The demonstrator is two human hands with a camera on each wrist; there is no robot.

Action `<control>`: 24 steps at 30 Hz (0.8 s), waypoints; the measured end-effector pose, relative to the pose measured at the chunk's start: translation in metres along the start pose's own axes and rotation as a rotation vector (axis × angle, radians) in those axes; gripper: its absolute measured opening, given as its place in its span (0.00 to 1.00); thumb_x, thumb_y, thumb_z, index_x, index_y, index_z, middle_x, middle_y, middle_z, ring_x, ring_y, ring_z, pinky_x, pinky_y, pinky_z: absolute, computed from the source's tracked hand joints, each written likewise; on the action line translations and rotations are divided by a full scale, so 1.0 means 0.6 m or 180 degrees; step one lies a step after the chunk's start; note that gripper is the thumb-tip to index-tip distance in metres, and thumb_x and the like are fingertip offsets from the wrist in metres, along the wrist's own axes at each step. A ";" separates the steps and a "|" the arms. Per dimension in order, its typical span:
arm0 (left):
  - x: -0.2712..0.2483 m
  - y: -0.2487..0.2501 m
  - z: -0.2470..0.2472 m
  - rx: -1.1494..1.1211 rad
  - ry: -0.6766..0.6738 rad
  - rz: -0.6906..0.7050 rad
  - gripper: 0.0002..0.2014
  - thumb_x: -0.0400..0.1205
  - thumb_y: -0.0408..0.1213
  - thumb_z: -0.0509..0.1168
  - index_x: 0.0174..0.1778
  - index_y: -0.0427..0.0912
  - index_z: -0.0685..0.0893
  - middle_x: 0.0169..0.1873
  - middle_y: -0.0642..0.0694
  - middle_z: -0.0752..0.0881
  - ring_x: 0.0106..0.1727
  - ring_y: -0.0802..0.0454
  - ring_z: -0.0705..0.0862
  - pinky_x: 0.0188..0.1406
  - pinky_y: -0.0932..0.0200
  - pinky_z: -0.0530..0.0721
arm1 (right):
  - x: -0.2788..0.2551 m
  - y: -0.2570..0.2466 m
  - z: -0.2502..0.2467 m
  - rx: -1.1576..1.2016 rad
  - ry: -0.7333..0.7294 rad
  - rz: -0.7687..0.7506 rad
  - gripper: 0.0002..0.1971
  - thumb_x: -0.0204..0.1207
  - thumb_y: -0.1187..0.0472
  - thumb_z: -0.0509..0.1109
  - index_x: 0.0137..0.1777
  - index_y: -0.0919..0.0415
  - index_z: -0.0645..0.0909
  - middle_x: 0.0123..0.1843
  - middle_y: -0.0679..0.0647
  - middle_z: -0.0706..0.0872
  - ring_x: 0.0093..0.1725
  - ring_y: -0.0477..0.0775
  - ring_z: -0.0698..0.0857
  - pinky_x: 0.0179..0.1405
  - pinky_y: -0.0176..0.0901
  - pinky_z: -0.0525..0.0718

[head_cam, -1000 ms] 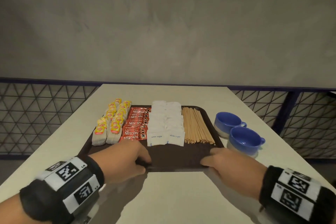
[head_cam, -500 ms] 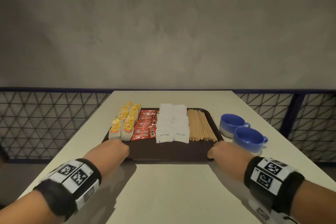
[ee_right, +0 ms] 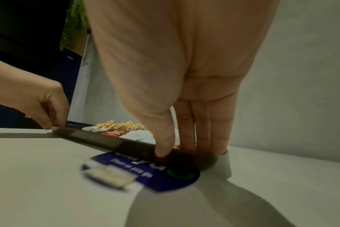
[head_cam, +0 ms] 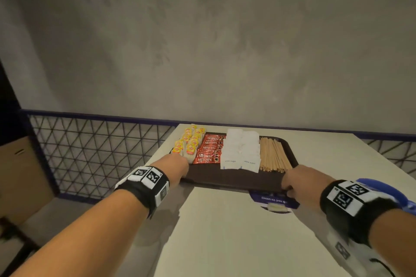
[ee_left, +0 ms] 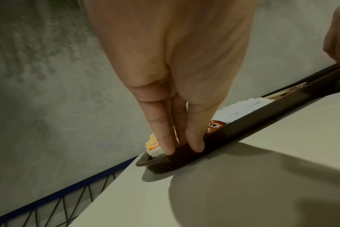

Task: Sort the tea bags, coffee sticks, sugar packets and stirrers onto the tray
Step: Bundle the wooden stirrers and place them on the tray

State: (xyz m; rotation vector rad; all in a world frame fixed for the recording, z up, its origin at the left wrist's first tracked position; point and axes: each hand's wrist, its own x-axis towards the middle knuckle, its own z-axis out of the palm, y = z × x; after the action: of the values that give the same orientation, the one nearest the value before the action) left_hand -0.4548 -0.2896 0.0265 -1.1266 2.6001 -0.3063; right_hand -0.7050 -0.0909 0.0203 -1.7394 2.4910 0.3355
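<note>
A dark brown tray [head_cam: 236, 177] lies at the far end of the white table [head_cam: 225, 231]. On it, from left to right, are yellow-tagged tea bags [head_cam: 189, 144], red coffee sticks [head_cam: 210, 148], white sugar packets [head_cam: 242, 150] and wooden stirrers [head_cam: 272, 153], each in its own column. My left hand [head_cam: 177, 164] pinches the tray's near left corner [ee_left: 165, 159], fingers inside the rim and thumb outside. At the near right corner my right hand [head_cam: 299, 177] pinches the rim [ee_right: 184, 155] the same way.
A round blue sticker [head_cam: 273, 200] shows on the table just under the tray's near right edge. A blue cup [head_cam: 387, 191] peeks out behind my right wrist. A mesh railing [head_cam: 101, 148] runs along the table's left and far sides, below a grey wall.
The tray has slid away from me toward the table's far end. My hands went from the middle of its near rim out to its two near corners. The cups now sit by my right wrist.
</note>
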 end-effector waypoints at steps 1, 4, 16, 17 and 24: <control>0.022 -0.003 -0.003 -0.0093 -0.0015 -0.0054 0.17 0.86 0.33 0.65 0.72 0.41 0.86 0.67 0.38 0.85 0.68 0.37 0.85 0.68 0.50 0.84 | 0.020 0.005 -0.006 0.0028 -0.0037 -0.0040 0.13 0.86 0.54 0.67 0.65 0.55 0.87 0.61 0.53 0.89 0.59 0.51 0.88 0.59 0.38 0.86; 0.078 -0.009 -0.011 -0.0268 0.0003 -0.0179 0.17 0.86 0.35 0.66 0.72 0.41 0.86 0.68 0.38 0.85 0.68 0.39 0.84 0.67 0.52 0.84 | 0.077 0.022 -0.016 0.0063 -0.0029 -0.0108 0.12 0.86 0.55 0.68 0.63 0.56 0.89 0.60 0.52 0.90 0.59 0.50 0.87 0.60 0.37 0.85; 0.192 -0.059 0.007 -0.0192 0.0194 -0.0303 0.16 0.86 0.31 0.65 0.67 0.44 0.90 0.60 0.41 0.87 0.63 0.41 0.85 0.55 0.57 0.82 | 0.214 0.036 -0.010 0.0048 0.0409 -0.0297 0.11 0.84 0.59 0.67 0.44 0.57 0.89 0.40 0.50 0.87 0.41 0.48 0.83 0.37 0.31 0.73; 0.196 -0.064 0.012 -0.0184 0.0226 -0.0276 0.15 0.85 0.31 0.66 0.65 0.46 0.91 0.57 0.42 0.86 0.61 0.42 0.85 0.52 0.58 0.81 | 0.216 0.035 -0.010 0.0062 0.0423 -0.0317 0.11 0.84 0.59 0.67 0.47 0.57 0.91 0.43 0.51 0.89 0.42 0.48 0.84 0.39 0.32 0.73; 0.207 -0.070 0.021 -0.0240 0.0285 -0.0280 0.14 0.85 0.33 0.68 0.64 0.47 0.91 0.58 0.43 0.87 0.61 0.43 0.85 0.51 0.59 0.79 | 0.222 0.031 -0.018 -0.0191 0.0362 -0.0331 0.16 0.84 0.60 0.68 0.32 0.49 0.81 0.31 0.43 0.76 0.32 0.39 0.74 0.32 0.28 0.66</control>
State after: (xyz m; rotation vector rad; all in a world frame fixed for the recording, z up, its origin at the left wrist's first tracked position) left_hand -0.5028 -0.4103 0.0055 -1.2837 2.6644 -0.2859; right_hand -0.7684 -0.2096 0.0076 -1.9553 2.4777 0.3146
